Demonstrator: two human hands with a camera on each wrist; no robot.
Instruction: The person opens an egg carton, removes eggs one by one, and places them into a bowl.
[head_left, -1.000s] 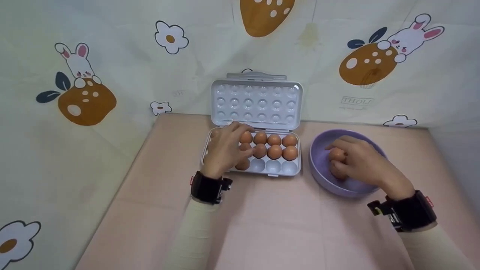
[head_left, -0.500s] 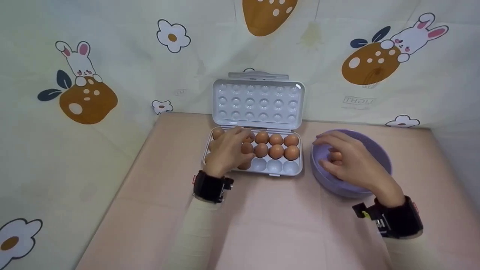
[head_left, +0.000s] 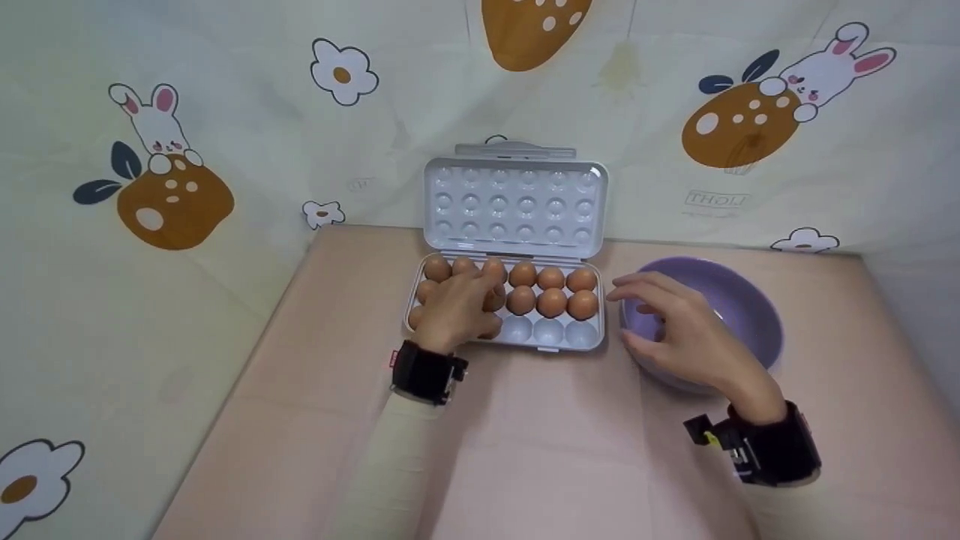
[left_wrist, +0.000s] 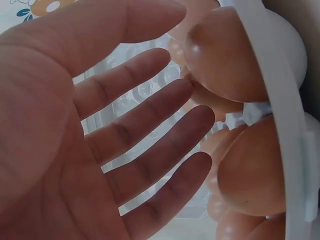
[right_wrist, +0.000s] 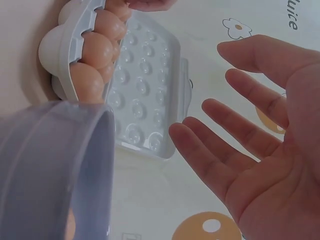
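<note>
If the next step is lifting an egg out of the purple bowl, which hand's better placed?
Probably the right hand: it's empty and over the purple bowl, where an egg shows. The left hand is farther off, over the egg box.

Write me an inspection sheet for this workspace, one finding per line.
Surface: pink tabletop, faintly creased.
Job's things: egg carton, lid open; brown eggs in it, three front cups at right unfilled; purple bowl, at least one egg partly visible inside.
Clutter: nothing seen.
Grips: left-hand grip over the eggs, right-hand grip over the bowl; both open, holding nothing.
Cables: nothing seen.
Surroundings: backdrop printed with rabbits and flowers.
</note>
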